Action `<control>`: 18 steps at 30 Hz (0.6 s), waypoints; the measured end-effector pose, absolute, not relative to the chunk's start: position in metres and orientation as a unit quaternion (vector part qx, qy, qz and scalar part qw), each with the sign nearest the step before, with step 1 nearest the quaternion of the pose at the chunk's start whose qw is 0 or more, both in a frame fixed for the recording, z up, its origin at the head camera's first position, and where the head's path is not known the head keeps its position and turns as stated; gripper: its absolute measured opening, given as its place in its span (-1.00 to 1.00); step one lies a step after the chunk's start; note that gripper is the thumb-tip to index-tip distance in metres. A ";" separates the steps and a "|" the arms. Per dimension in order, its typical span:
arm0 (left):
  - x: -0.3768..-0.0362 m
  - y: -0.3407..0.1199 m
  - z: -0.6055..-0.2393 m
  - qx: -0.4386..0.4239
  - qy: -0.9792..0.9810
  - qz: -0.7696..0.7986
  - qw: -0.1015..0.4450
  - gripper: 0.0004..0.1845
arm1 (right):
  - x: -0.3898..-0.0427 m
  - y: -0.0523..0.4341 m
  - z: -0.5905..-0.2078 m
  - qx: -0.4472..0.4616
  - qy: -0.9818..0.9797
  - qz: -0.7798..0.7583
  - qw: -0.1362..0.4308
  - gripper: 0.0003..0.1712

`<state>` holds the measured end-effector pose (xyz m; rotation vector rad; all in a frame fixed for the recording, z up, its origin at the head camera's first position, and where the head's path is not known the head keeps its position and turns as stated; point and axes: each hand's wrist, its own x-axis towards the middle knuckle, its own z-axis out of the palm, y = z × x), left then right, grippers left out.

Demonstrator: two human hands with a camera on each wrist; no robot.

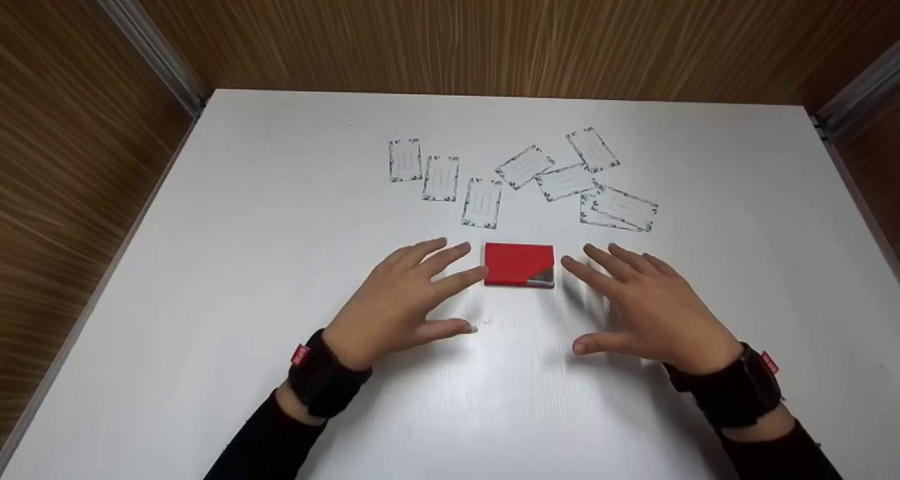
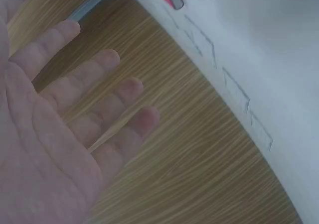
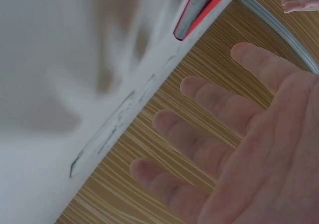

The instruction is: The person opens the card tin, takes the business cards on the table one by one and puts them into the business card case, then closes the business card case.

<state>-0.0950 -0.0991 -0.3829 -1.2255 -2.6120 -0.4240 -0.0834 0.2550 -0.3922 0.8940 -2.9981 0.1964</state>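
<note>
A red card case [image 1: 513, 262] with a silver metal corner lies flat on the white table, between the two hands. The left hand [image 1: 390, 301] is spread with straight fingers just left of the case. Its index fingertip overlaps the case's left edge in the head view; I cannot tell whether they touch. Palm inward and holding nothing, the right hand [image 1: 657, 311] hovers to the right of the case with fingers spread. Both wrist views show bare palms, the left palm [image 2: 45, 154] and the right palm [image 3: 269, 164]. The case also appears at the top of the right wrist view.
Beyond the case lie several white cards with leafy borders. Three, including one card [image 1: 482, 203], step diagonally on the left; others, including a card [image 1: 593, 150], lie scattered and partly overlapping on the right. Wood-grain panels [image 1: 450, 37] bound the white table [image 1: 211, 255].
</note>
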 end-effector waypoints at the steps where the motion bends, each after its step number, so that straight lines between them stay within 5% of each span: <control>1: -0.096 -0.096 -0.385 -0.418 -0.891 -0.144 0.101 -0.35 | -0.084 0.254 -0.394 0.286 -0.956 0.064 0.006 0.20; 18: -0.124 -0.038 -0.403 -0.392 -0.917 -0.078 -0.002 -0.43 | -0.100 0.227 -0.410 0.288 -0.956 0.060 0.003 -0.07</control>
